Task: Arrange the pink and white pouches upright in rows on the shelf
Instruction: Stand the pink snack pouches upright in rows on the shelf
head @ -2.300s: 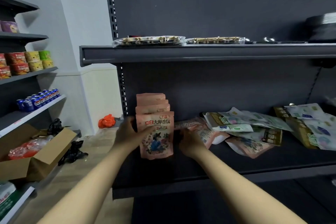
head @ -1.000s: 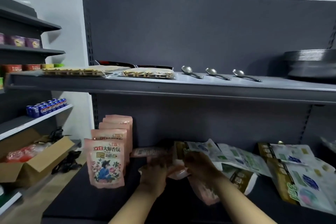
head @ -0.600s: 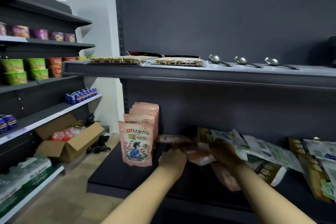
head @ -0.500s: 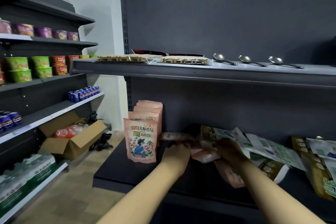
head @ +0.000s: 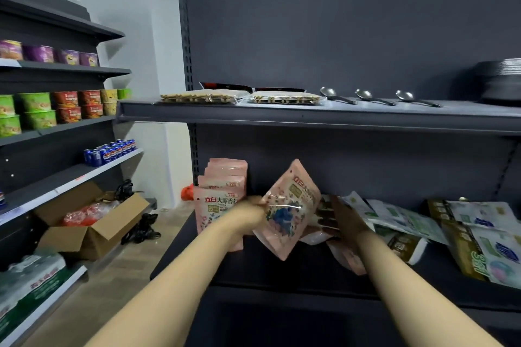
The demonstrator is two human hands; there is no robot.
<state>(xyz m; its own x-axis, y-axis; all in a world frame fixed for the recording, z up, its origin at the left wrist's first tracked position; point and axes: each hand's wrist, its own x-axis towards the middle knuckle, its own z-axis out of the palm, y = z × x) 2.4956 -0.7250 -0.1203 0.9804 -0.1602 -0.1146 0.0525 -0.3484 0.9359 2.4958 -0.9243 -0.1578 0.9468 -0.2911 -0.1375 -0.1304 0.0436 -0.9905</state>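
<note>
A row of pink pouches [head: 218, 191] stands upright at the left end of the dark shelf [head: 253, 270]. My left hand [head: 249, 213] grips another pink pouch [head: 289, 210] by its left edge and holds it tilted above the shelf, just right of the row. My right hand [head: 342, 218] rests on more pink pouches [head: 348, 259] that lie flat on the shelf, fingers spread over them; whether it grips one I cannot tell.
White, green and gold pouches [head: 451, 231] lie piled on the shelf's right part. The shelf above [head: 310, 117] hangs low, bearing flat packs and three spoons [head: 372, 97]. At left stand shelves with cups and cans, and an open cardboard box [head: 90, 222].
My left hand has lifted a pink pouch out of the flat pile and raised it tilted beside the standing row. My right hand stays on the pile. The view shifted slightly.
</note>
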